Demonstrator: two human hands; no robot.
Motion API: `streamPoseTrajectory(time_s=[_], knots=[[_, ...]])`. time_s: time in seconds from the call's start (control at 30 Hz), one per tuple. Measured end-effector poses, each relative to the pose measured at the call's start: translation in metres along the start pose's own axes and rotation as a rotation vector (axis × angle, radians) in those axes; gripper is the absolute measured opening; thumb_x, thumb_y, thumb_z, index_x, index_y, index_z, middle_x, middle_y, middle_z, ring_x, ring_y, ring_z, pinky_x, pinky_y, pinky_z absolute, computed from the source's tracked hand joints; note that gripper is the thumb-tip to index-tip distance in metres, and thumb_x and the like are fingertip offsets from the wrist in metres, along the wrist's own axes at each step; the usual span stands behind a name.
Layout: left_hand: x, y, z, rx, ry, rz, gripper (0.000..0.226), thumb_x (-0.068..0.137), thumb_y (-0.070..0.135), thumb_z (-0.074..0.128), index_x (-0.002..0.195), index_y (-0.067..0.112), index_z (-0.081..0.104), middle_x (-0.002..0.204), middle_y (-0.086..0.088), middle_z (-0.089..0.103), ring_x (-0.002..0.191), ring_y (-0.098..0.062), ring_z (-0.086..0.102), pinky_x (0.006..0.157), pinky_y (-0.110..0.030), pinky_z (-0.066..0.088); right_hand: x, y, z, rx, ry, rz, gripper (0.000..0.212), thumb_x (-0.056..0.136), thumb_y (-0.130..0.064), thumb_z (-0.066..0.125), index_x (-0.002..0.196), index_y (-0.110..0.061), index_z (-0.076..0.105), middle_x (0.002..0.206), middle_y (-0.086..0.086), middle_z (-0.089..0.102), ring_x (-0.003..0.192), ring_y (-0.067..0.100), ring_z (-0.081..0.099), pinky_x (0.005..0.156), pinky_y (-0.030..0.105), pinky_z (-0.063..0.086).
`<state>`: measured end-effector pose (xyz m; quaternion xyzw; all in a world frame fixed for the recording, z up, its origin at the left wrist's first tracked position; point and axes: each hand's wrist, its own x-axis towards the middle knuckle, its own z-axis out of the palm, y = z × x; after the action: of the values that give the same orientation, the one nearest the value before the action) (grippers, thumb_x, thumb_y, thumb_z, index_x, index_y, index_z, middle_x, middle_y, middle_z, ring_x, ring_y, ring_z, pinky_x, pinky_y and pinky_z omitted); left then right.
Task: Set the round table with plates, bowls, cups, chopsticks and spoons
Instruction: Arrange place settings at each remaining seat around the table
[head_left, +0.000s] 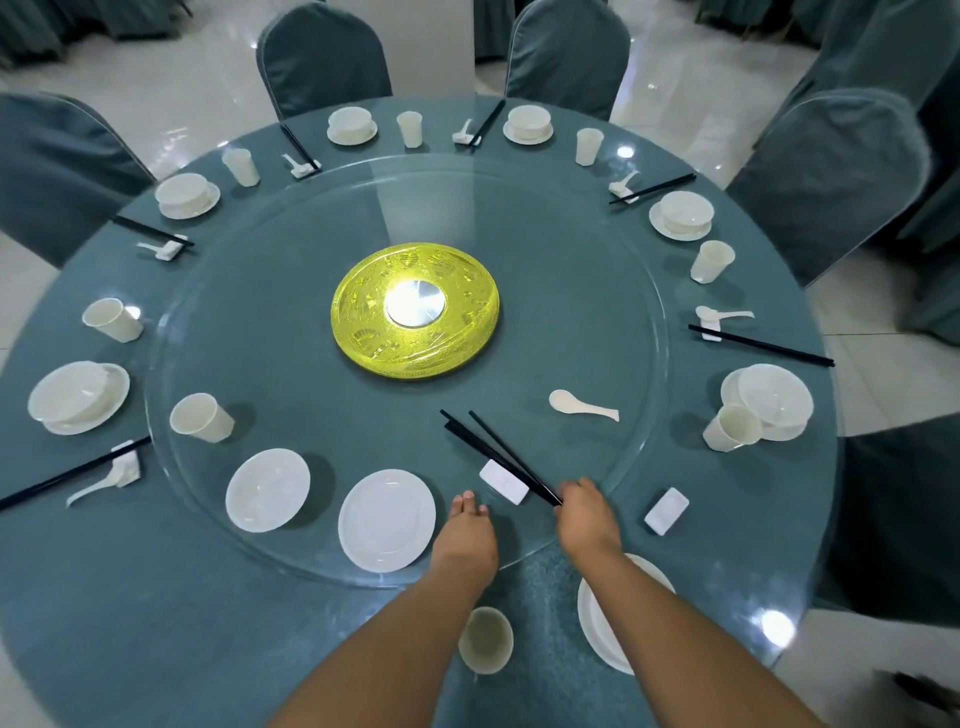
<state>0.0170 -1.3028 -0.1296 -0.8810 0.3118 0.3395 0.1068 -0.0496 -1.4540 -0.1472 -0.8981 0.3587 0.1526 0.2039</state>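
My right hand (584, 512) grips the near ends of the black chopsticks (488, 452), which lie across a white rest (501, 483) on the glass turntable (623, 291). My left hand (467, 525) rests on the glass beside a white plate (387, 519), fingers curled and holding nothing. On the turntable also lie a bowl (267, 490), a cup (200, 417) and a loose spoon (582, 406). A second rest (666, 511) sits to the right. Under my arms are a cup (485, 640) and a plate (597, 634).
Finished place settings ring the teal round table (104, 597), each with plate, bowl, cup, spoon and chopsticks. A yellow disc (415, 309) marks the turntable's centre. Covered chairs (322, 57) stand around the table's far side and right.
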Motion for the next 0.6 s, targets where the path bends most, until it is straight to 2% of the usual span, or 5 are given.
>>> streamPoseTrajectory(time_s=[0.4,0.47,0.5,0.57,0.6], knots=[[0.004,-0.003,0.004,-0.019,-0.013,0.017,0.069,0.096,0.002,0.039,0.156,0.006,0.005,0.163,-0.014,-0.010,0.151,-0.029,-0.003,0.121,-0.037,0.011,-0.004,0.012,-0.007,0.069,0.008,0.003,0.012,0.094,-0.008,0.047,0.090,-0.010,0.059,0.106,0.010,0.060,0.095,0.029,0.060,0.076,0.029,0.044],[0.004,-0.006,-0.004,-0.079,-0.049,0.000,0.060,0.096,0.006,0.040,0.154,0.003,0.020,0.163,-0.017,0.005,0.150,-0.030,0.013,0.119,-0.036,0.020,-0.011,0.017,-0.011,0.090,-0.015,-0.011,0.011,0.094,-0.013,0.050,0.084,-0.014,0.055,0.102,0.010,0.061,0.092,0.028,0.060,0.075,0.030,0.045],[0.002,-0.007,-0.012,-0.122,-0.049,-0.009,0.052,0.096,0.008,0.040,0.147,0.001,0.035,0.158,-0.019,0.024,0.145,-0.031,0.029,0.115,-0.036,0.029,-0.016,0.020,-0.017,0.101,-0.022,-0.015,0.011,0.094,-0.015,0.051,0.084,-0.014,0.055,0.099,0.009,0.061,0.090,0.028,0.060,0.074,0.030,0.044],[-0.004,-0.007,-0.033,-0.306,0.026,-0.033,0.035,0.094,0.010,0.041,0.123,0.002,0.060,0.131,-0.016,0.059,0.120,-0.032,0.056,0.099,-0.035,0.046,-0.027,0.026,-0.033,0.133,-0.031,-0.025,0.014,0.093,-0.018,0.054,0.079,-0.016,0.053,0.091,0.006,0.061,0.082,0.025,0.057,0.068,0.029,0.040],[-0.008,-0.005,-0.046,-0.471,0.084,-0.068,0.030,0.093,0.011,0.041,0.110,0.004,0.065,0.116,-0.015,0.066,0.106,-0.031,0.062,0.089,-0.035,0.050,-0.034,0.029,-0.044,0.152,-0.036,-0.034,0.019,0.093,-0.019,0.055,0.074,-0.019,0.050,0.085,0.003,0.059,0.077,0.022,0.054,0.065,0.029,0.038]])
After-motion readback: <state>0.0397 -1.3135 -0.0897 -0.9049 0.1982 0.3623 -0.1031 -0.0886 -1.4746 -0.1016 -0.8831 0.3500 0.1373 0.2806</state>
